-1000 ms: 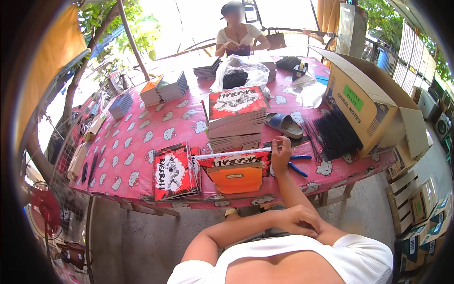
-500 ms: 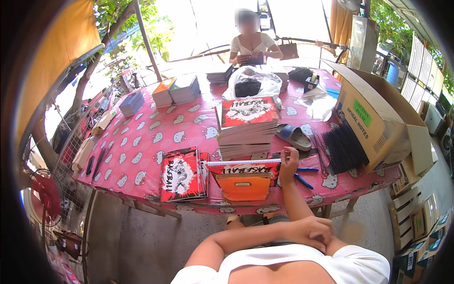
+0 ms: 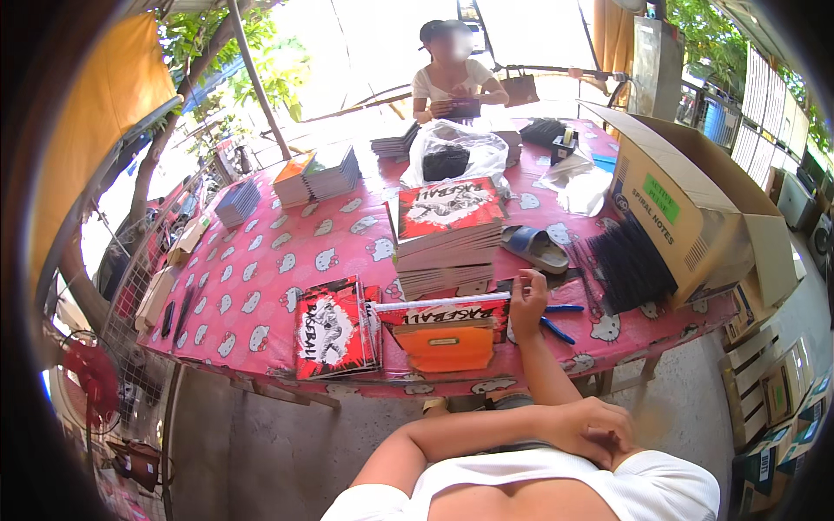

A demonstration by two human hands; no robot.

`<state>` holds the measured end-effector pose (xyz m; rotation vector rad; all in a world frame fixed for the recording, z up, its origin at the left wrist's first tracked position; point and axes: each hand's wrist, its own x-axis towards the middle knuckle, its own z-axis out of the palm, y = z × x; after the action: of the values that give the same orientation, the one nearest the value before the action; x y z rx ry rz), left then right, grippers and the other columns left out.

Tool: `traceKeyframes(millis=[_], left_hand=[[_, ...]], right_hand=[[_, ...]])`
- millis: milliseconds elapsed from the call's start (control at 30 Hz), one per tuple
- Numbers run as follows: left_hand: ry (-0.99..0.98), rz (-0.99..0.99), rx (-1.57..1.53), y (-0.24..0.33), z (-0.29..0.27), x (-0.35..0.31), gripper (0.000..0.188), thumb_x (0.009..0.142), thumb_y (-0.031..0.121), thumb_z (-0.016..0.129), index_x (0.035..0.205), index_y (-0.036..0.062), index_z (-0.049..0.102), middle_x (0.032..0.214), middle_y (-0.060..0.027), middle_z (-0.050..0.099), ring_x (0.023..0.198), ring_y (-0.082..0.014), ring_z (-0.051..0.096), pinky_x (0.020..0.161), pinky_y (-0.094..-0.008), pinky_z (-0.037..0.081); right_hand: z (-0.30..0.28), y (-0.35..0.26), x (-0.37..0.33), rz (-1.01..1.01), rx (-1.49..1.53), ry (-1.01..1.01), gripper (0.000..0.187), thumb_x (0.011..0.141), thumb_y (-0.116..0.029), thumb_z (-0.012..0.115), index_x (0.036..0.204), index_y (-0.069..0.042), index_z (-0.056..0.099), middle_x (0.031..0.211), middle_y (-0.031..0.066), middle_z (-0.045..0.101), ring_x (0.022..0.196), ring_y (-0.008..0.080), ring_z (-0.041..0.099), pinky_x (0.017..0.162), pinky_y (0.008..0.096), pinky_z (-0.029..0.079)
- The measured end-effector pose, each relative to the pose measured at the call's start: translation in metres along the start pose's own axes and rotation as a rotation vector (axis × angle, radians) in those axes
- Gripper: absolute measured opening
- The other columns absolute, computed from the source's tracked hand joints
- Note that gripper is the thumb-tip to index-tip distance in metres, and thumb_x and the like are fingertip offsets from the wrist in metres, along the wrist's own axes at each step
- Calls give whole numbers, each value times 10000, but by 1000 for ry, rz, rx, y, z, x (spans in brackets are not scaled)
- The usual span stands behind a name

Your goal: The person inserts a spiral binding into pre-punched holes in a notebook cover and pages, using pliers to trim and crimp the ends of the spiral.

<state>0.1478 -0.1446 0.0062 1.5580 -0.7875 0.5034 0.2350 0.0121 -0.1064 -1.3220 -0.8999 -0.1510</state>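
My right hand (image 3: 526, 302) is at the right end of a red-and-black notebook (image 3: 443, 311) with a white top edge. Its fingers are curled; whatever they may hold is too small to make out. An orange booklet or pad (image 3: 445, 346) covers the front of this notebook. My left arm crosses my body, and my left hand (image 3: 598, 429) lies with bent fingers on my right arm near the elbow. Left of the notebook lie a few similar red notebooks (image 3: 328, 326). A tall stack of them (image 3: 447, 234) rises behind. Blue-handled pliers (image 3: 558, 330) lie right of my right hand.
A pink patterned cloth (image 3: 261, 300) covers the table. On the right stand a large open carton (image 3: 686, 208), many black spiral coils (image 3: 630, 269) and a slipper (image 3: 537, 249). Further back are a plastic bag (image 3: 478, 149), notebook stacks (image 3: 321, 176) and a seated person (image 3: 456, 82) holding a dark item.
My left hand has shifted slightly right along my right arm. My right hand stays at the notebook's end. The person across has turned their head and moved their hands. The whole view has shifted slightly.
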Motion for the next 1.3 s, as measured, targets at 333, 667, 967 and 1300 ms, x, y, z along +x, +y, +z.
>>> traceKeyframes(millis=[333,667,967,1300], left_hand=[[-77,-116,19,4,-4,-1,109,780,37,692,858,25,618,838,-83,605,825,-241,609,670,-330,477],[-150,-229,11,0,-12,-15,138,779,50,699,879,23,608,885,-93,607,862,-251,598,721,-340,470],[-241,-470,-3,0,-22,-30,135,794,57,680,897,10,606,908,-100,617,897,-255,598,777,-334,472],[-40,-172,-57,-7,-8,-23,106,815,44,655,910,9,626,907,-96,620,881,-246,608,755,-323,474]], right_hand=[[2,5,1,-31,-2,0,131,815,-4,585,941,-39,575,931,87,565,772,203,558,655,308,451],[-1,1,1,-24,-1,-23,121,822,2,579,938,-33,576,930,82,565,764,186,556,635,300,452],[3,-8,-4,-13,35,-26,127,819,5,580,942,-25,577,934,86,563,775,190,554,639,294,447],[4,-7,-4,2,35,-29,135,815,2,585,945,-33,575,938,85,563,783,190,555,645,297,450]])
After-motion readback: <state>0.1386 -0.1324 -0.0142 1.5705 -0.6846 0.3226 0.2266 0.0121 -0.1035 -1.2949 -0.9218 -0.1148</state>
